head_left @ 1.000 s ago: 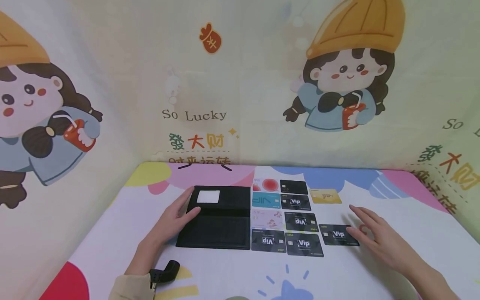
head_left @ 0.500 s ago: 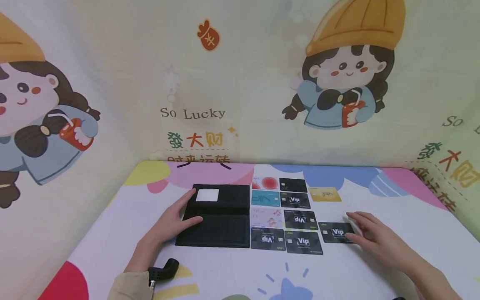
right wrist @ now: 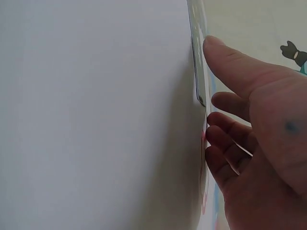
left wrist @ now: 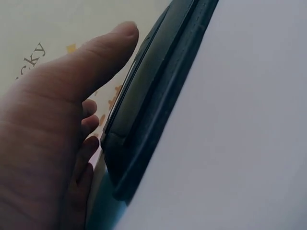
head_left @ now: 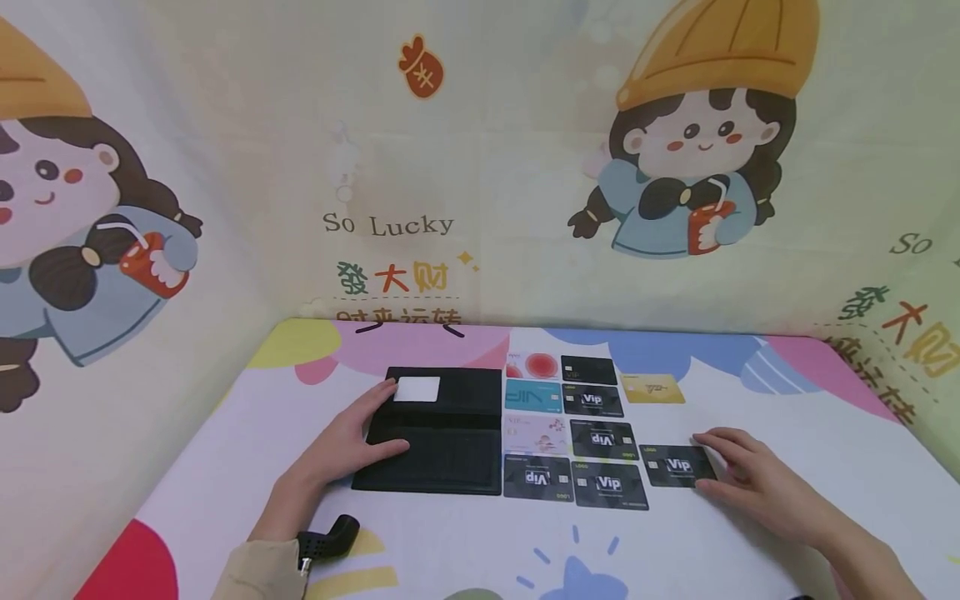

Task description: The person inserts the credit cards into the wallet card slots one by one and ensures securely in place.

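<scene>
An unfolded black wallet [head_left: 442, 462] lies flat on the table, with a small white rectangle [head_left: 417, 389] on its upper half. My left hand [head_left: 341, 442] rests spread along its left side; in the left wrist view the thumb [left wrist: 103, 55] reaches over the wallet [left wrist: 148, 91]. On the right, a black "Vip" card [head_left: 675, 465] lies apart from the others. Around its right end is my right hand [head_left: 772, 483], thumb at the lower corner and fingertips by the upper one. The right wrist view shows the thumb [right wrist: 225, 52] right at the edge of the card [right wrist: 196, 57].
Several cards lie in two columns right of the wallet, among them a teal card [head_left: 532, 397], a pink card [head_left: 534, 435] and a black card [head_left: 610, 485]. A gold card [head_left: 652, 388] lies farther right. A printed cloth wall [head_left: 525, 275] stands behind the table.
My right hand has come down and closer to the lone black card, its fingers bending toward the card's right end. The left hand stays at the wallet.
</scene>
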Tool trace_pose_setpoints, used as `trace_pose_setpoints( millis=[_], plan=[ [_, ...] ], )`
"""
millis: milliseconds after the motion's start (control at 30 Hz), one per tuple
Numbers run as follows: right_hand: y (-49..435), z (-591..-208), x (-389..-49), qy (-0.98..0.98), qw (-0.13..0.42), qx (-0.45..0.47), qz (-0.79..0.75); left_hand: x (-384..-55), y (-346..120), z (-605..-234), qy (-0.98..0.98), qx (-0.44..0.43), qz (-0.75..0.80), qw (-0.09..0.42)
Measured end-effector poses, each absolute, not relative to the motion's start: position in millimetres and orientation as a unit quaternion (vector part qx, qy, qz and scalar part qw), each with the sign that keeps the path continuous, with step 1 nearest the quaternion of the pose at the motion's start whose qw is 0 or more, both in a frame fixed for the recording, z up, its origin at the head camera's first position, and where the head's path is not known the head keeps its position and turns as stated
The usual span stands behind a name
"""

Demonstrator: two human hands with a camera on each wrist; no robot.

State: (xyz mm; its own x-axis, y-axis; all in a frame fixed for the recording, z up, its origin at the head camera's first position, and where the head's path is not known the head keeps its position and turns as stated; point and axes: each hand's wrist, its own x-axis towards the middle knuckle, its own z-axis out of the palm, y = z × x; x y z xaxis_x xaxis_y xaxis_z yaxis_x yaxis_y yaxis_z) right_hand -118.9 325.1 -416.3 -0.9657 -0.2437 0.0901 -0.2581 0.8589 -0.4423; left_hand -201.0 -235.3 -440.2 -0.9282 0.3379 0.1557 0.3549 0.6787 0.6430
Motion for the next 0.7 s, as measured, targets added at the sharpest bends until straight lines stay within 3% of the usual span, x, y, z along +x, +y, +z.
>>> trace_pose_setpoints(
  millis=[700],
  plan=[
    [329.9, -418.9, -121.5, -0.959, 0.032, 0.156, 0.233, -200.2, -236.4, -433.8, -0.936, -0.229, -0.267, -0.022]
  ],
)
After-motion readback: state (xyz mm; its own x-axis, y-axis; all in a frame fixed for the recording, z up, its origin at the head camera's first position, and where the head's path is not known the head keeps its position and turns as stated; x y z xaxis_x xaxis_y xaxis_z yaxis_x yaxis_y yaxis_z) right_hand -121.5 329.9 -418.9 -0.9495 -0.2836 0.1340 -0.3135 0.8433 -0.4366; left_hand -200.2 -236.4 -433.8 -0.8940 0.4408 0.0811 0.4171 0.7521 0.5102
